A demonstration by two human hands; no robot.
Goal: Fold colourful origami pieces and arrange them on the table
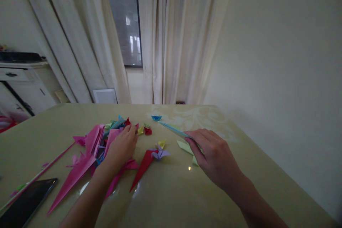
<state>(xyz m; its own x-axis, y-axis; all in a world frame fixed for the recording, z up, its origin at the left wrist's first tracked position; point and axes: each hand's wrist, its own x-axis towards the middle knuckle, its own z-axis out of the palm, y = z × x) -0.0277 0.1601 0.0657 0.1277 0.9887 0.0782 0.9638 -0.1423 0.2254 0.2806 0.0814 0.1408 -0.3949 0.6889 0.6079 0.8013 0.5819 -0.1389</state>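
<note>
My right hand (213,153) is closed, pinching a long, narrow light-blue folded paper piece (172,129) that points toward the far left. Beneath that hand lies a pale green folded paper (185,146). My left hand (123,146) rests over the right side of a heap of folded papers, fingers reaching forward, tips partly hidden. In the heap are a large pink folded paper (82,167) and several smaller blue, green and red pieces. Between my hands sit a red pointed paper (144,167), a lilac paper crane (160,154) and a small yellow folded piece (161,144).
A dark phone or tablet (29,201) lies at the near left beside a long pink-and-green stick (40,174). Farther back is a small blue folded paper (156,118). The glossy table (171,199) meets a wall on the right; curtains (184,42) hang behind.
</note>
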